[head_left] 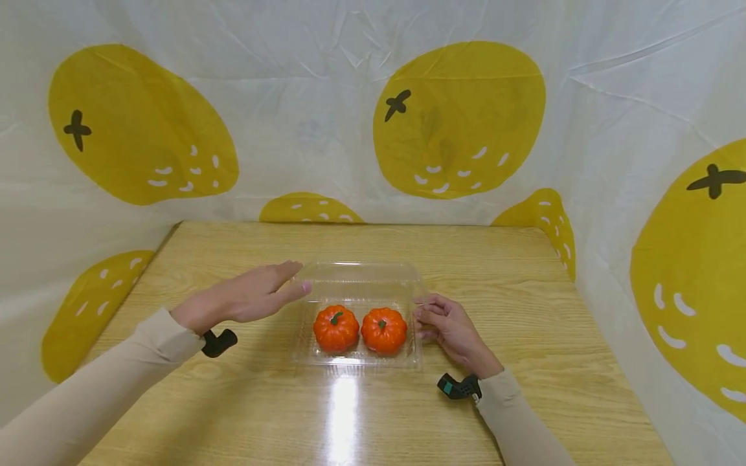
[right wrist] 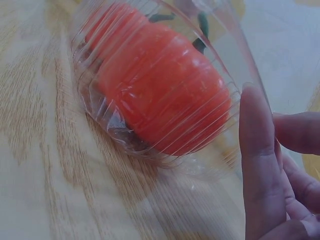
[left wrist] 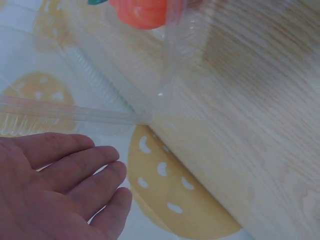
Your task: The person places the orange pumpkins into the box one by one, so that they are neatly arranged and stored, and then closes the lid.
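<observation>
A clear plastic clamshell box [head_left: 357, 364] sits mid-table, its lid [head_left: 364, 272] raised at the back. Side by side inside lie two small orange pumpkins with green stems, the left pumpkin [head_left: 335, 329] and the right pumpkin [head_left: 384, 331]. My right hand [head_left: 449, 327] pinches the box's right edge between thumb and fingers; in the right wrist view the plastic edge runs between the finger [right wrist: 257, 145] and thumb. With fingers extended, my left hand [head_left: 256, 294] hovers at the lid's left side. The left wrist view shows its fingers [left wrist: 92, 167] straight, holding nothing, beside the lid edge [left wrist: 75, 112].
The box stands on a wood-grain table [head_left: 245, 414]. White cloth [head_left: 303, 129] printed with big yellow fruit shapes hangs at the back and both sides. Each wrist carries a small black device, such as the right wrist's device [head_left: 458, 386].
</observation>
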`<state>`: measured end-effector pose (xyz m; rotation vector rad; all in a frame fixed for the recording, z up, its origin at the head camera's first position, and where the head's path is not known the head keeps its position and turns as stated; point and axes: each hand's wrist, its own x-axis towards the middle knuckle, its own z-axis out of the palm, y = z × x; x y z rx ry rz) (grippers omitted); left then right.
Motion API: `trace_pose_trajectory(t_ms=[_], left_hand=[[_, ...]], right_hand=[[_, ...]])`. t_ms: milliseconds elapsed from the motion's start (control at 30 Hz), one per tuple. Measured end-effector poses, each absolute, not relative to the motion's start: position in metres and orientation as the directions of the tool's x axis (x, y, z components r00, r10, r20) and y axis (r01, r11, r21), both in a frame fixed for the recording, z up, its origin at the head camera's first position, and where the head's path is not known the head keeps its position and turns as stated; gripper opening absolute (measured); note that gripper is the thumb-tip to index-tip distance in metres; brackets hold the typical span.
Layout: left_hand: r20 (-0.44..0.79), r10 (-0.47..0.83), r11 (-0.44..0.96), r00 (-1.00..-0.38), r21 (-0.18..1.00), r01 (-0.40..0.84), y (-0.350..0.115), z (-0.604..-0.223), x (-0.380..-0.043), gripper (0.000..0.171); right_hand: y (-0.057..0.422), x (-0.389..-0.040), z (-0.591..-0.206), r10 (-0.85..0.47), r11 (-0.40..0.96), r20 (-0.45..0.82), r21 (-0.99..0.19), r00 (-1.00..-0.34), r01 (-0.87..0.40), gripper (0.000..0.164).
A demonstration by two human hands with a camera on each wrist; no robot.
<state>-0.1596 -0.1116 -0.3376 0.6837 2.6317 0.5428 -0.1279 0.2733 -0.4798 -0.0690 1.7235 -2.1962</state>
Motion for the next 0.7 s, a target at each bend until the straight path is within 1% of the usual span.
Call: trace_pose_trajectory(t_ms=[133, 200, 267, 400, 467, 700], left_hand=[[-0.21, 0.542, 0.802, -0.814, 0.42, 0.425, -0.112, -0.344, -0.157, 0.085], [-0.19, 0.548, 0.8, -0.815, 0.405, 0.443, -0.112, -0.347, -0.155, 0.084], [-0.174, 0.551, 0.798, -0.816, 0.397, 0.453, -0.113, -0.351, -0.153, 0.083], [-0.139, 0.552, 0.792, -0.822, 0.395, 0.465, -0.114, -0.358, -0.149, 0.082], [-0.119, 0.553, 0.791, -0.825, 0.384, 0.475, -0.114, -0.362, -0.148, 0.081], [-0.028, 0.586, 0.777, -0.81, 0.305, 0.551, -0.113, -0.374, -0.141, 0.082]], right_hand=[[0.273, -0.128, -0.481, -0.288, -0.201, -0.189, -0.947, -0.939, 0.253, 0.022], [0.273, -0.128, -0.481, -0.276, -0.198, -0.195, -0.947, -0.941, 0.255, 0.018], [0.273, -0.128, -0.481, -0.266, -0.19, -0.202, -0.948, -0.943, 0.256, 0.02], [0.272, -0.129, -0.481, -0.247, -0.182, -0.213, -0.948, -0.945, 0.262, 0.033], [0.272, -0.129, -0.481, -0.245, -0.176, -0.219, -0.948, -0.944, 0.265, 0.036], [0.273, -0.13, -0.481, -0.225, -0.186, -0.226, -0.945, -0.948, 0.269, 0.025]])
